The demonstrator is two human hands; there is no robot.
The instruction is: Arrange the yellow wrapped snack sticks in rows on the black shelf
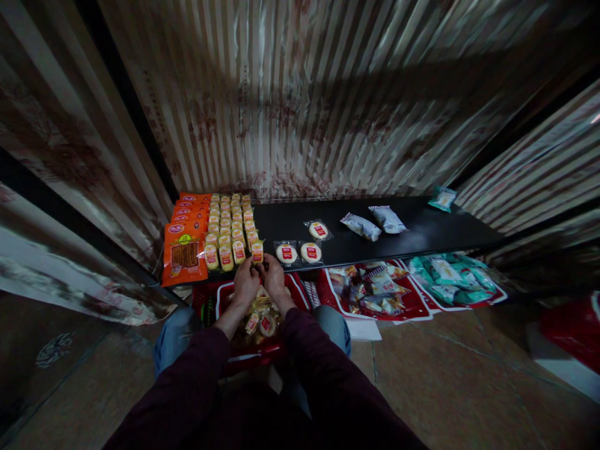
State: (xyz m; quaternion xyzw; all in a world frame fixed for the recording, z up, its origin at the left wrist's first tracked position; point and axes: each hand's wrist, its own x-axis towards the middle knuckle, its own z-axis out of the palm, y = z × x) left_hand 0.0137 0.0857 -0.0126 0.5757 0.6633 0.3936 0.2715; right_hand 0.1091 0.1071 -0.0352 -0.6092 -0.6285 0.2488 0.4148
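From the head view, your left hand (245, 282) and right hand (274, 276) meet at the front edge of the black shelf (422, 234). Together they pinch one small yellow packet (257, 251), which stands upright at the near end of the yellow rows (230, 225). Your fingers are curled closed around its lower part, thumbs toward each other; how tightly each hand grips you cannot tell at this size.

The packet sits at the right end of the front row, just beside the other upright packets. Left of the rows, orange bags (184, 253) stand stacked one behind another, the nearest showing a window of brown sticks.

Right of your hands, two round cakes (299, 253) in clear wrap lie flat side by side on the shelf, with a third cake (319, 230) just behind them. Further right lie two silver pouches (374, 224), near each other, and a teal pouch (442, 198) at the far end by the wall.

Below your wrists, a red basket (300, 289) rests between your knees, holding more yellow packets and round cakes in a loose heap. On the floor to the right, a red tray (412, 306) holds mixed snacks, and beside it lie green packs (450, 275). Striped panels (304, 94) rise behind the shelf.
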